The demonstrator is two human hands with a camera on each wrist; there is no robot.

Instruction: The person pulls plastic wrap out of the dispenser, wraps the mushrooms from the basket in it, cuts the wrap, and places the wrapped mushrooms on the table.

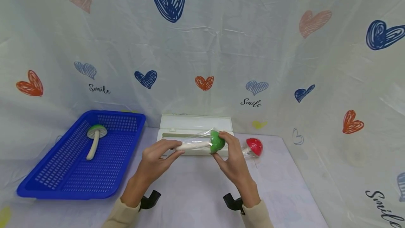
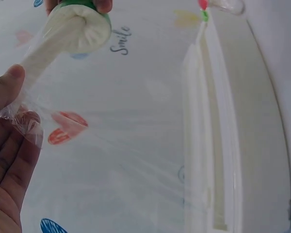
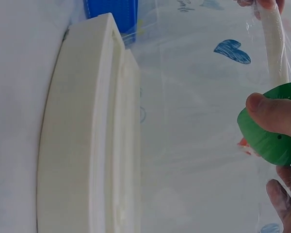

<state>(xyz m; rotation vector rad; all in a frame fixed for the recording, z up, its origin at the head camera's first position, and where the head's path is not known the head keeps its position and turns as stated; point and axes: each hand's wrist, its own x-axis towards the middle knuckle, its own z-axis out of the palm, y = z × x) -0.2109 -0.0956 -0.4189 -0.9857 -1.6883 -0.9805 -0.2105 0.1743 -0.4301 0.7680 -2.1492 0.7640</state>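
Note:
A toy mushroom (image 1: 217,141) with a green cap and white stem, covered in clear plastic film, is held sideways between both hands. My left hand (image 1: 157,159) pinches the stem end, with film bunched between thumb and fingers (image 2: 20,160) in the left wrist view. Over the cap, my right hand (image 1: 235,161) grips with its thumb on one side and fingers on the other. Just behind the mushroom stands a long white box (image 1: 196,122), its lid raised. To the right lies a red-capped mushroom (image 1: 254,146) in clear film.
A blue perforated basket (image 1: 126,171) stands at the left, with an unwrapped green-capped mushroom (image 1: 93,145) lying in it. White cloth covers the table (image 1: 190,192). A curtain (image 1: 209,45) printed with hearts hangs behind and at the sides.

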